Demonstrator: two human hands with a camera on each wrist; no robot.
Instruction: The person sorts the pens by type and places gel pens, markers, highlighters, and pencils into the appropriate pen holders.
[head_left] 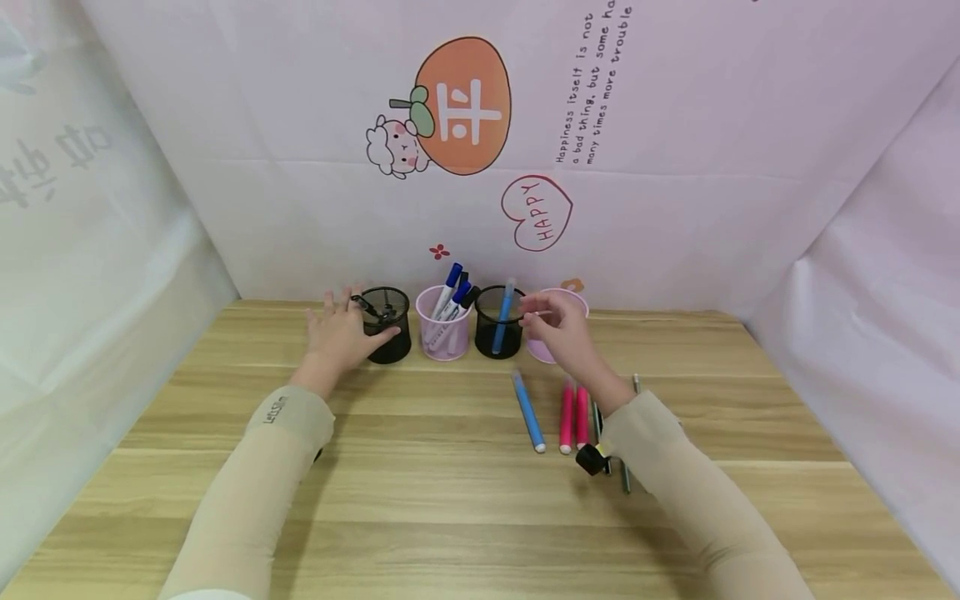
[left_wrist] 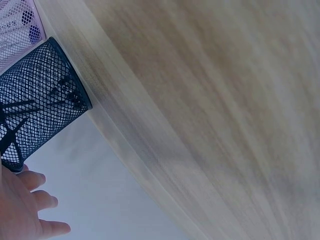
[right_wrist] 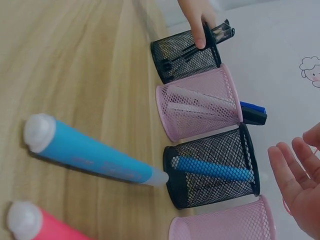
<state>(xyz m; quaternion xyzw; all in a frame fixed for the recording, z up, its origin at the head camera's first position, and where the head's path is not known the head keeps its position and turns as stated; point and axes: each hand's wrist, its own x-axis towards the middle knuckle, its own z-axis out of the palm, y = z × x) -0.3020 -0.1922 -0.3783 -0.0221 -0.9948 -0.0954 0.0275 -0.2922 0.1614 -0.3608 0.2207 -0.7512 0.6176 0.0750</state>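
One wood-grain tabletop fills the lower frame, with your left hand and right hand toward its back.

Left of centre, your left hand spreads its relaxed fingers, thumb touching the left black cup. Right of centre, your right hand has its fingers loosely extended, carrying nothing, near the right pink cup. Mid-frame between them stand the left pink cup, holding white pens, and the right black cup, holding a blue marker. Below these, right of centre, lie a second blue marker and two pink markers.
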